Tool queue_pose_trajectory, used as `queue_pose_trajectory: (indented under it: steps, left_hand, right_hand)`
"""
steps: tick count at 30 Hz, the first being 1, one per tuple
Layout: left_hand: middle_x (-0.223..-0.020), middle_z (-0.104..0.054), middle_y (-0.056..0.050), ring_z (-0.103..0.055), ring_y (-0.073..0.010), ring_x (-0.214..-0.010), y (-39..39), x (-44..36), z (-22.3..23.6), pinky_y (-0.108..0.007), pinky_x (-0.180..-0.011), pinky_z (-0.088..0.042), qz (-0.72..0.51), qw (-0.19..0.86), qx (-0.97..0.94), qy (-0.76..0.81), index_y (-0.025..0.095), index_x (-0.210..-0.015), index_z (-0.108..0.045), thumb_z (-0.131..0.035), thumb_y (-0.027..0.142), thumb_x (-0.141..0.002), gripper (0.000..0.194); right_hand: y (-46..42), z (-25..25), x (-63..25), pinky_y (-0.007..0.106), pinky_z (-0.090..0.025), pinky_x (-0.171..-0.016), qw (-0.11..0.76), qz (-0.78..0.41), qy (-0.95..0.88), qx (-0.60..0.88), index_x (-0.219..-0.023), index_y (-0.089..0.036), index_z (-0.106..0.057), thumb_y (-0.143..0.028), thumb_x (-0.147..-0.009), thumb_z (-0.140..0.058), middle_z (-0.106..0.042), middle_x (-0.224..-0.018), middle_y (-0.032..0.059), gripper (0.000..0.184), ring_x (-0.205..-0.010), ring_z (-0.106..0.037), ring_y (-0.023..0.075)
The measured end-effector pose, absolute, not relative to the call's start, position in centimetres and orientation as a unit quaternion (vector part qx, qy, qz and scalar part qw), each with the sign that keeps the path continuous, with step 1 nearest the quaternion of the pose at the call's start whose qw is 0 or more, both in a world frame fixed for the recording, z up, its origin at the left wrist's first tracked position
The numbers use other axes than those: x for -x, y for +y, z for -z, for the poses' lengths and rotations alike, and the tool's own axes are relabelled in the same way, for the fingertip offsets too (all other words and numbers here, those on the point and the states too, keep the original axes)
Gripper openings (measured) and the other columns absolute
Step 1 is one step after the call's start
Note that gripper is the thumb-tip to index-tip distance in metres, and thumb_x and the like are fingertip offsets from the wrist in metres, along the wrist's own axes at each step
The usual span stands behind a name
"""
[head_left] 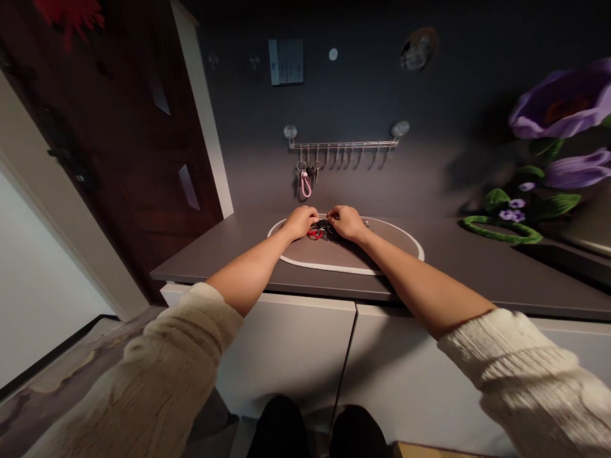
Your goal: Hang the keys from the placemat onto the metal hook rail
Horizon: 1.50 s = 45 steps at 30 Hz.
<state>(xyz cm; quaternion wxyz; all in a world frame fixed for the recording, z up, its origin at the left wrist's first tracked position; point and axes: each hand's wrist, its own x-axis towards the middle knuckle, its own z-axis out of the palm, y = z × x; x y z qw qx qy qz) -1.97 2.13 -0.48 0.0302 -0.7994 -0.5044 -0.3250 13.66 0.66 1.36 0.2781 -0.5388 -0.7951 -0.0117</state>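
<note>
My left hand (301,221) is closed, its curled fingers at the left edge of a small heap of keys (328,230) with dark and metal parts. Among them lies a red loop (314,235). My right hand (347,222) pinches at the heap's upper right side, and its fingertips partly cover what they grip. The keys lie on an oval mat (353,268) with a white rim. Another metal piece (366,223) shows just past my right hand.
On the wall behind, a hook rail (344,145) carries keys with a pink strap (305,184). The mat lies on a grey counter (214,245). Purple fabric flowers (563,105) and a green ring (501,236) stand at right. A dark door (143,127) is at left.
</note>
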Motion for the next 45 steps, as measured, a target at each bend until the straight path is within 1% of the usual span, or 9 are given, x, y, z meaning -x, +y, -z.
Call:
queue_pose_trajectory:
  steps: [6, 10, 15, 23, 27, 36, 40, 45]
  left_hand:
    - [-0.087, -0.064, -0.005, -0.054, -0.0157, -0.081, 1.2, 2.0, -0.5, -0.026, -0.074, -0.039, 0.339, 0.059, 0.786, -0.513, 0.017, -0.081, -0.063, -0.049, 0.020, -0.080, 0.015]
    - [-0.086, -0.064, -0.005, -0.054, -0.0153, -0.080, 0.8, 1.9, -0.9, -0.025, -0.072, -0.038, 0.361, 0.060, 0.776, -0.513, 0.017, -0.080, -0.063, -0.047, 0.020, -0.081, 0.016]
    - [-0.082, -0.064, -0.004, -0.054, -0.0140, -0.077, 0.8, 1.7, -1.0, -0.024, -0.071, -0.039, 0.401, 0.039, 0.765, -0.503, 0.016, -0.079, -0.061, -0.044, 0.016, -0.080, 0.017]
    - [-0.077, -0.063, -0.003, -0.054, -0.0120, -0.072, 0.7, 1.5, -1.0, -0.023, -0.071, -0.040, 0.468, 0.010, 0.752, -0.464, 0.014, -0.080, -0.059, -0.043, 0.016, -0.080, 0.016]
    - [-0.077, -0.063, -0.003, -0.054, -0.0115, -0.071, 0.6, 1.4, -1.0, -0.023, -0.070, -0.040, 0.480, -0.004, 0.750, -0.454, 0.014, -0.080, -0.058, -0.043, 0.015, -0.080, 0.015]
    - [-0.081, -0.064, -0.004, -0.055, -0.0121, -0.073, 0.4, 1.2, -1.0, -0.024, -0.071, -0.040, 0.483, -0.002, 0.745, -0.460, 0.014, -0.080, -0.058, -0.044, 0.016, -0.080, 0.014]
    - [-0.082, -0.064, -0.004, -0.055, -0.0122, -0.074, 0.2, 1.2, -1.0, -0.024, -0.071, -0.040, 0.478, 0.002, 0.745, -0.466, 0.014, -0.081, -0.059, -0.044, 0.017, -0.080, 0.015]
    - [-0.082, -0.063, -0.004, -0.054, -0.0121, -0.074, 0.4, 1.2, -0.9, -0.024, -0.071, -0.040, 0.474, 0.007, 0.751, -0.460, 0.014, -0.082, -0.058, -0.044, 0.019, -0.080, 0.016]
  right_hand:
    - [0.5, -1.6, -13.6, 0.024, -0.041, -0.078, 0.270, 0.017, -0.802, 0.533, -0.093, -0.017, -0.067, -0.020, -0.078, -0.051, -0.067, -0.098, 0.0084, 0.023, -0.090, -0.059, 0.0180]
    - [0.5, -1.7, -13.5, 0.025, -0.041, -0.078, 0.279, 0.017, -0.805, 0.523, -0.092, -0.018, -0.067, -0.021, -0.078, -0.051, -0.067, -0.096, 0.0079, 0.022, -0.089, -0.059, 0.0178]
    - [0.9, -1.5, -13.5, 0.026, -0.041, -0.078, 0.316, 0.012, -0.811, 0.491, -0.088, -0.019, -0.067, -0.021, -0.077, -0.052, -0.068, -0.094, 0.0062, 0.019, -0.087, -0.059, 0.0173]
    - [0.8, -1.6, -13.4, 0.029, -0.040, -0.078, 0.379, 0.012, -0.818, 0.432, -0.084, -0.018, -0.066, -0.024, -0.079, -0.051, -0.068, -0.090, 0.0055, 0.017, -0.086, -0.059, 0.0179]
    - [0.9, -1.6, -13.4, 0.028, -0.040, -0.076, 0.406, -0.001, -0.816, 0.412, -0.083, -0.018, -0.065, -0.025, -0.079, -0.051, -0.068, -0.089, 0.0051, 0.016, -0.084, -0.059, 0.0166]
    - [0.5, -1.7, -13.4, 0.024, -0.039, -0.070, 0.456, -0.071, -0.781, 0.420, -0.077, -0.016, -0.063, -0.026, -0.076, -0.053, -0.065, -0.078, 0.0033, 0.014, -0.071, -0.056, 0.0128]
    - [0.5, -1.7, -13.5, 0.024, -0.038, -0.068, 0.460, -0.090, -0.775, 0.424, -0.077, -0.015, -0.062, -0.026, -0.075, -0.053, -0.065, -0.077, 0.0027, 0.014, -0.069, -0.054, 0.0119]
    - [0.8, -1.6, -13.7, 0.024, -0.039, -0.071, 0.463, -0.087, -0.775, 0.421, -0.078, -0.015, -0.061, -0.027, -0.076, -0.051, -0.064, -0.078, 0.0030, 0.016, -0.071, -0.054, 0.0122]
